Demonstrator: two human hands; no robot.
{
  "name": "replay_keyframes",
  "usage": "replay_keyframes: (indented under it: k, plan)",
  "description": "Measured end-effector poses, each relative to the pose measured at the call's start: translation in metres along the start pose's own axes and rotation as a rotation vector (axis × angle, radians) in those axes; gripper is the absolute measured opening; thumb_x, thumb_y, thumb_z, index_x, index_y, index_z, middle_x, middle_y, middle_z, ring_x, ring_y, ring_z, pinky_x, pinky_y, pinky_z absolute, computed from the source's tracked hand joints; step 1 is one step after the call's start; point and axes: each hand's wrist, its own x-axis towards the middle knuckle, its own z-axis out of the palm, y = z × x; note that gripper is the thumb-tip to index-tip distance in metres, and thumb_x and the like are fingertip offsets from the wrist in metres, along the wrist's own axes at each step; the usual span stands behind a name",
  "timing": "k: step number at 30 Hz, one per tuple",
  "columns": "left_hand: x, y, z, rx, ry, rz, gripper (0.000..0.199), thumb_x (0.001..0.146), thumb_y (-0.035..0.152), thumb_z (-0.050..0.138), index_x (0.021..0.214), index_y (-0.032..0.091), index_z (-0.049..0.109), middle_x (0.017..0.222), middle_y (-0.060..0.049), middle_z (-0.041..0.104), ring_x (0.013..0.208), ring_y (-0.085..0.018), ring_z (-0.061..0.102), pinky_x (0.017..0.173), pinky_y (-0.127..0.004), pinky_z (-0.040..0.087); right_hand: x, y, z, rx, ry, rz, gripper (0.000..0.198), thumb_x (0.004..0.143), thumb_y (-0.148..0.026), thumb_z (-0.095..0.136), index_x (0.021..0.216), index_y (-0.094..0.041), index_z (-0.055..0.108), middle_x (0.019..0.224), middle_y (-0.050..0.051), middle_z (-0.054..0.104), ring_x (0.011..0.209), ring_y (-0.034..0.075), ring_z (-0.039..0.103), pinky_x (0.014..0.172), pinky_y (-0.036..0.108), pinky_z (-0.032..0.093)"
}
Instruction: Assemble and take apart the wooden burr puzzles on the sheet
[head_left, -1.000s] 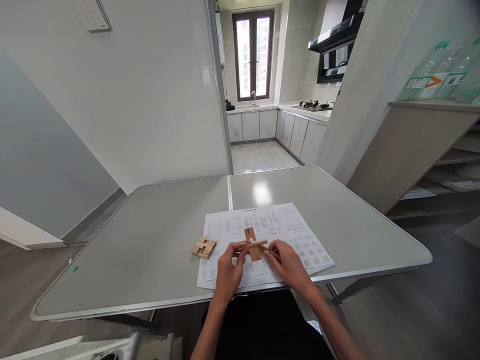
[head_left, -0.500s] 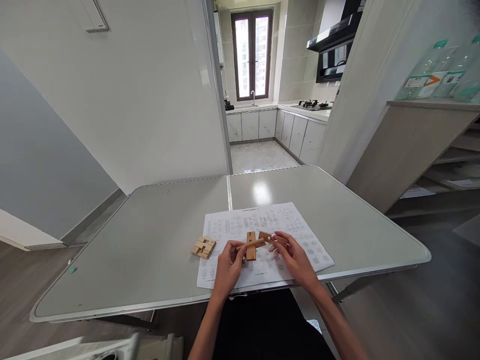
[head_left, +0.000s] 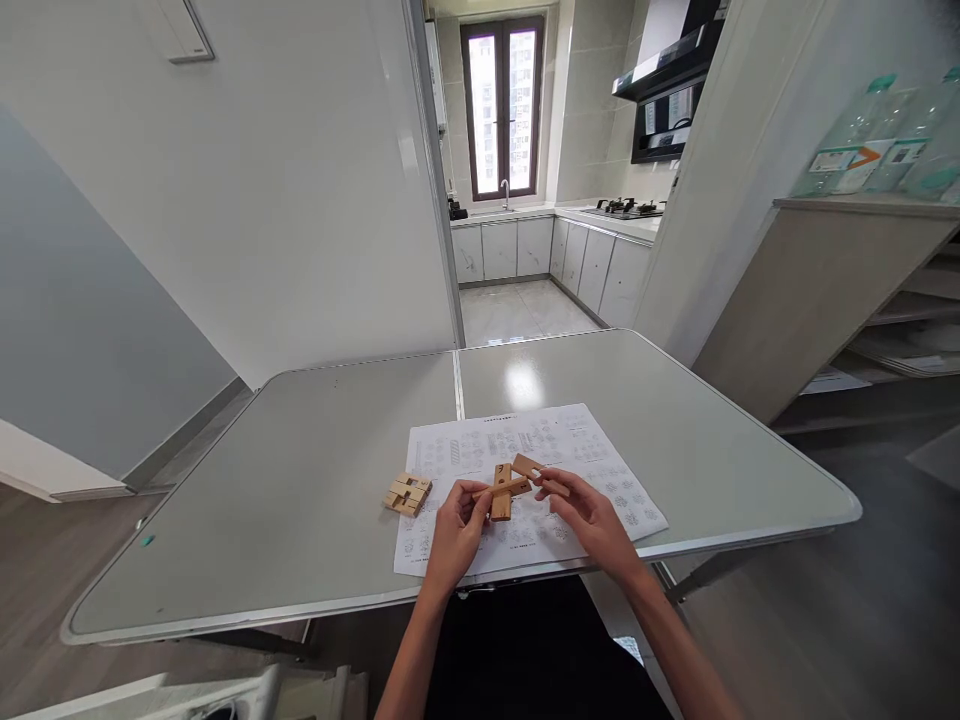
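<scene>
Over the printed sheet, my left hand (head_left: 456, 528) pinches two crossed wooden puzzle pieces. One is a flat upright piece (head_left: 502, 508) with a dark mark near its top; the other is a narrow stick (head_left: 513, 487) lying slantwise across it. My right hand (head_left: 592, 515) has its fingers on another flat wooden piece (head_left: 528, 466), tilted and close by the crossed pair. Its thumb sits lower, apart from the fingertips. Whether this piece touches the pair, I cannot tell. Left of my hands, a block of interlocked pale wooden pieces (head_left: 408, 494) lies on the table.
The white sheet (head_left: 435, 450) of small printed diagrams lies on the grey folding table (head_left: 300, 480), near its front edge. A small green bit (head_left: 147, 541) is at the far left. Plastic bottles (head_left: 847, 150) stand on a shelf unit (head_left: 810, 290) to the right.
My right hand has turned the flat piece slightly, its left end now higher and further left. The right thumb has moved away from the piece. My left hand keeps the crossed pieces nearly still.
</scene>
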Motion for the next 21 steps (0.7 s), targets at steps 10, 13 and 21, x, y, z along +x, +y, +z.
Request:
replay_keyframes:
  k: [10,13,21]
  plan:
    - [0.0003,-0.0003,-0.0002,0.0,-0.015,-0.001,0.036,0.097,0.055,0.062,0.105,0.019,0.06,0.101,-0.007,0.074,0.09,-0.022,0.069,0.071,-0.029,0.053,0.0029,-0.0014,-0.0039,0.181,-0.075,0.039,0.034,0.104,-0.046,0.058,0.133,-0.029,0.063,0.12,0.008,0.07,0.085,0.02,0.067,0.074,0.035,0.05]
    - [0.0005,-0.001,0.0001,0.006,-0.016,0.005,0.036,0.097,0.054,0.061,0.104,0.02,0.06,0.099,-0.007,0.074,0.089,-0.022,0.069,0.071,-0.029,0.053,0.003,0.0006,-0.0055,0.264,-0.071,0.077,0.037,0.102,-0.046,0.061,0.136,-0.029,0.06,0.115,0.008,0.071,0.085,0.021,0.069,0.073,0.035,0.05]
    - [-0.0019,0.002,-0.0013,0.037,-0.057,0.033,0.03,0.099,0.049,0.061,0.105,0.02,0.062,0.113,-0.009,0.075,0.102,-0.024,0.07,0.083,-0.033,0.053,0.0041,0.0017,-0.0059,0.339,-0.172,0.183,0.044,0.101,-0.053,0.062,0.134,-0.024,0.061,0.105,0.01,0.075,0.094,0.026,0.073,0.076,0.037,0.05]
